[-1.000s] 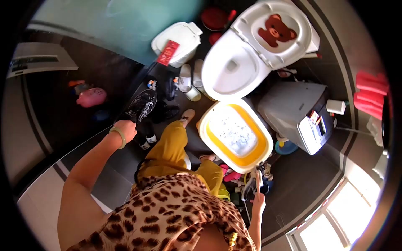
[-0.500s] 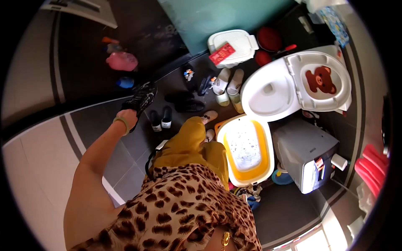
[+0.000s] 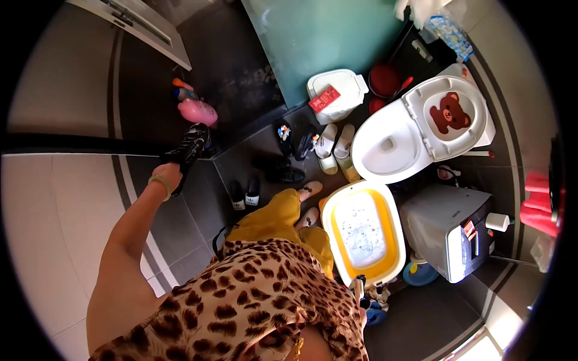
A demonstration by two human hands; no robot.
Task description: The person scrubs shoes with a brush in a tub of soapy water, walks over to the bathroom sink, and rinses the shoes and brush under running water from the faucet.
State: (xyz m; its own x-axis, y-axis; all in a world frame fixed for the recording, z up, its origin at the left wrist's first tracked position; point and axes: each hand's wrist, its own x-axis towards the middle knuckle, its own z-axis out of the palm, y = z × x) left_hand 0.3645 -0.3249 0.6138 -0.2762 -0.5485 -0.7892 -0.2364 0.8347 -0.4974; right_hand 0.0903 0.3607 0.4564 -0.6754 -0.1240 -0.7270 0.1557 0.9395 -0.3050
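My left hand is closed around a black shoe with white markings, held out at the left with the arm stretched. Beside my right side, a sliver of my right hand shows by the edge of my leopard-print top. Its fingers are hidden. Close to it is a pale thing with a dark tip, too small to make out. Near that side stands a yellow and white basin holding sudsy water. Some shoes and cloth-like items lie partly hidden below the basin.
A toilet with its lid up stands beyond the basin, and a grey box-shaped bin sits right of it. Several slippers and shoes cover the dark floor ahead. A white lidded bin and pink bottle stand farther off.
My left hand, with the shoe, has shifted slightly left and down in view. The camera view has turned a little. The pale dark-tipped thing has come into view at my right side.
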